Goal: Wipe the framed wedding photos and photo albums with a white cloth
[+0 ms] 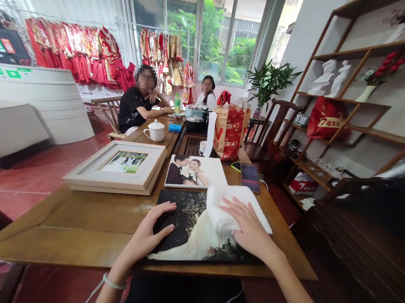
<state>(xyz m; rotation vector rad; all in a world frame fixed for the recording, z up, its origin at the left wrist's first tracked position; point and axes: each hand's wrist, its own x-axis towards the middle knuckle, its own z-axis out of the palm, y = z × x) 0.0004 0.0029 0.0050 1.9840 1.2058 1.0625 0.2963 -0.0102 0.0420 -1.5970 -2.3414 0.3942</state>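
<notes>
A dark photo panel (174, 224) lies on the wooden table in front of me, printed with a pale flowing gown. My left hand (154, 226) rests on its left edge, thumb and fingers apart, holding nothing. On the panel's right side lies a folded white cloth (219, 201). My right hand (248, 226) is laid flat over this cloth, fingers stretched and spread, pressing it against the panel. Part of the cloth and the panel's right end are covered by that hand. Just beyond is a white-edged wedding photo panel (198, 174) showing a couple.
Stacked pale wooden picture frames (114, 165) sit at left on the table (96, 227). A white lidded mug (156, 131), a blue box (174, 127), a paper bag (231, 130) and two phones (251, 177) stand or lie farther back. Two people sit at the far end. Shelves (345, 100) rise at right.
</notes>
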